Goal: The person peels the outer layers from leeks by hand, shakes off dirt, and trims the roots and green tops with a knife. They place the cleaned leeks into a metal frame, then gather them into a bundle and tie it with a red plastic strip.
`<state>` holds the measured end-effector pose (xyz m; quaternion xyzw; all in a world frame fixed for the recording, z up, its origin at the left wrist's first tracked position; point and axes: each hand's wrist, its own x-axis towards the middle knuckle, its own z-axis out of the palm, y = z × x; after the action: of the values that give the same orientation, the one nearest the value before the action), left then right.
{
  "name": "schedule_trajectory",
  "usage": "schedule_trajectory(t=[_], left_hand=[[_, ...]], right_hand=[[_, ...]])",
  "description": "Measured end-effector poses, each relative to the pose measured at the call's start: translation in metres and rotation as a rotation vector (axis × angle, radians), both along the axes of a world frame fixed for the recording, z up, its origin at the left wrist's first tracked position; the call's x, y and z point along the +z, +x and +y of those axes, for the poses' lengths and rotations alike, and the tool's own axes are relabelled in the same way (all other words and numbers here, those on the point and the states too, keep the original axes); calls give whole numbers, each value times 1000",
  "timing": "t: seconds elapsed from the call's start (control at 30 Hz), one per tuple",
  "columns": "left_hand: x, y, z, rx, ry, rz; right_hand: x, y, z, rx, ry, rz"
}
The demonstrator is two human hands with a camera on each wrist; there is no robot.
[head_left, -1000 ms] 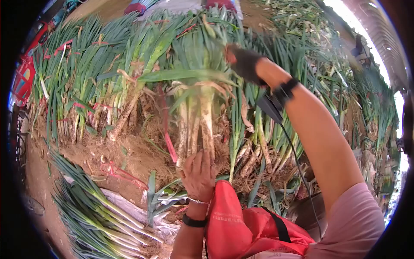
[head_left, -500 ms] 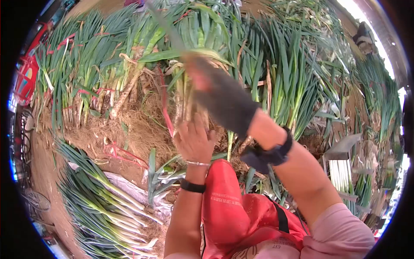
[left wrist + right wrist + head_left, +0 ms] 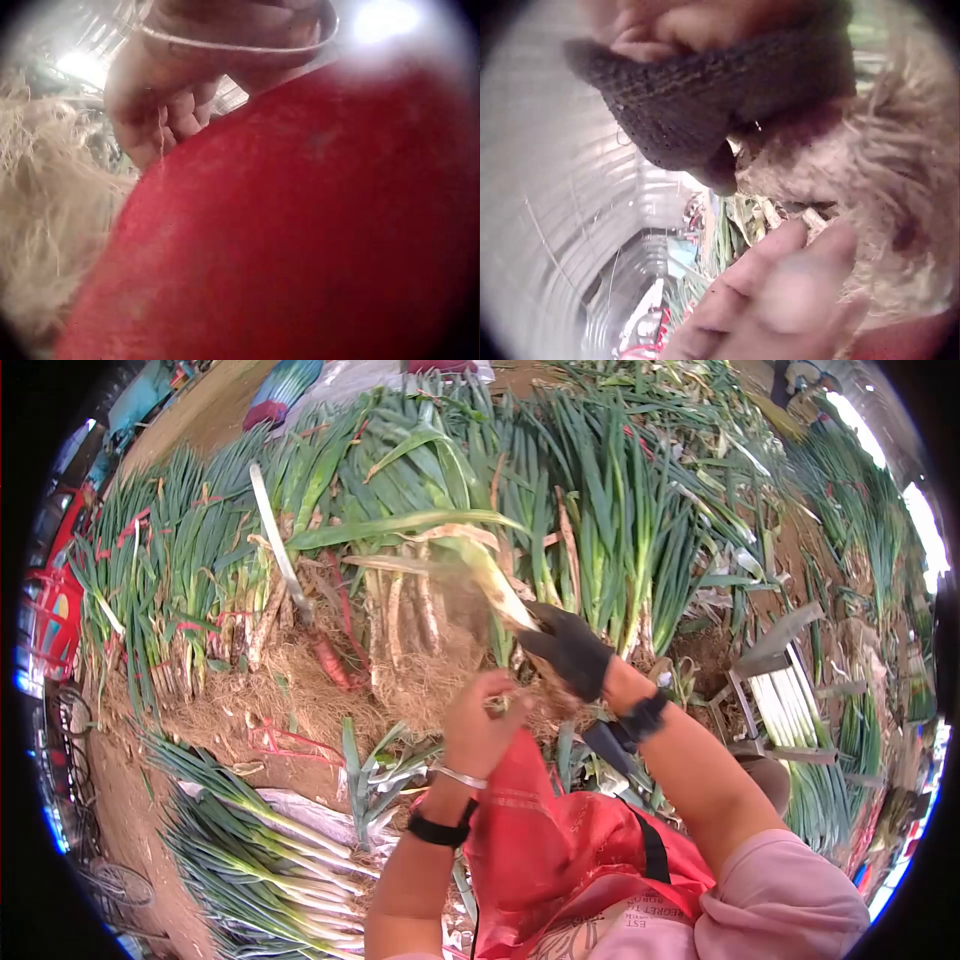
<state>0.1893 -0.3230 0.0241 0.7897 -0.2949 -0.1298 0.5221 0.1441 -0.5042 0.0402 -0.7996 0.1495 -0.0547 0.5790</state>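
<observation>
My right hand [image 3: 570, 650], in a black fingerless glove [image 3: 582, 658], gripped a thick green onion [image 3: 497, 588] near its root end, the fingers closed round it. The stalk slanted up to the left, away from me, its middle blurred against the bundle behind.

My left hand [image 3: 480, 725] was just beside the roots and in front of my red apron [image 3: 590, 850], part-open, its fingers loosely bent; I could make out nothing held in it. A thin bracelet [image 3: 460, 776] and a black band [image 3: 440, 828] circled that wrist.

To the left, a knife [image 3: 275, 540] lay across the roots and stalks, its red handle [image 3: 335, 663] toward me and its pale blade pointing far. Bundles of green onions [image 3: 620, 530] spread across the far side, and a loose pile [image 3: 270, 870] lay at the near left, partly over a pale sheet [image 3: 305, 810]. A metal frame [image 3: 775, 650] was at the right.
</observation>
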Motion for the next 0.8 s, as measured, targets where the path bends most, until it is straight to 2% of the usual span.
schedule_trajectory(t=[0.03,0.07,0.1,0.13,0.17,0.2,0.23,0.27,0.3,0.33,0.37,0.43,0.5,0.53,0.6,0.63,0.67,0.7,0.73,0.77,0.8], left_hand=[[9,2,2,-8,48,268],[3,17,0,-42,-4,289],[13,23,-12,38,-113,572],[21,25,-27,120,-209,860],[19,26,-42,115,-287,987],[15,21,-60,111,-359,1118],[16,6,-75,83,-334,1133],[18,-9,-87,65,-451,1229],[29,-24,-98,43,-573,1317],[40,-40,-102,-91,-696,1354],[53,-54,-103,-118,-680,1356],[83,-77,-101,-254,-792,1110],[117,-104,-97,-284,-802,1049],[127,-112,-93,-352,-803,1045],[129,-121,-87,-439,-783,967],[134,-131,-84,-435,-768,954],[139,-144,-80,-496,-766,864],[141,-156,-78,-557,-763,774],[138,-165,-75,-517,-744,759],[137,-174,-72,-508,-731,752],[137,-181,-69,-424,-753,744]], right_hand=[[13,-31,-2,-44,211,109],[29,-64,-5,-70,147,144],[37,-100,-7,-99,77,226],[38,-135,-11,-89,-87,136],[39,-165,-12,-83,-251,55],[50,-190,-8,-122,-249,69],[67,-214,-3,-115,-365,84],[79,-236,1,-104,-480,98],[84,-254,2,-140,-479,100],[90,-271,0,-167,-453,46],[95,-288,-1,-189,-423,-8],[104,-310,-5,-272,-272,91],[97,-318,-15,-115,-175,-18],[99,-315,-20,2,-326,5],[113,-299,-18,-5,-473,14],[109,-283,-21,-37,-429,-177],[122,-266,-18,-45,-183,-284],[120,-247,-18,-97,-95,-343],[145,-243,-14,-189,-276,-161],[136,-235,-13,-221,-344,-260],[134,-233,-12,-178,-268,-245]])
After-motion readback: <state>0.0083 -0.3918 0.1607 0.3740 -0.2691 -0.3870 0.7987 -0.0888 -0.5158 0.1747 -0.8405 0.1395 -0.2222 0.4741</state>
